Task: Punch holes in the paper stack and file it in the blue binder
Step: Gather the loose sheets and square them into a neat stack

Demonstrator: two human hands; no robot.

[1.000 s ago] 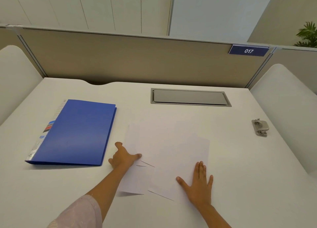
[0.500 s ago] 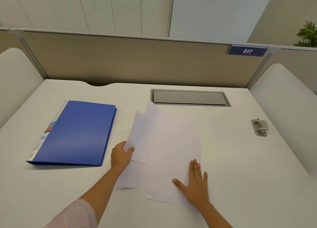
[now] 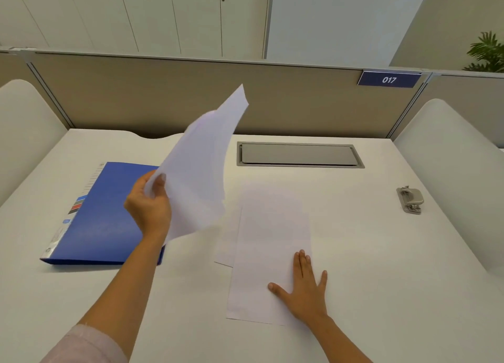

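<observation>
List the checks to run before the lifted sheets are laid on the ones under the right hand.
1. Left hand grips the lifted white paper sheets: ok.
2. Right hand pins the flat white sheets on the white desk: ok.
3. Flat sheets squared together: not ok, one juts out left.
4. Closed blue plastic binder clear of the pile: ok.
5. Grey metal hole punch reachable: cannot tell.

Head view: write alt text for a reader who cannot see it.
The left hand lifts a curling sheet off a white desk, while the right hand lies flat on the papers left lying there. A closed blue binder lies to the left and a grey hole punch sits far right.
</observation>
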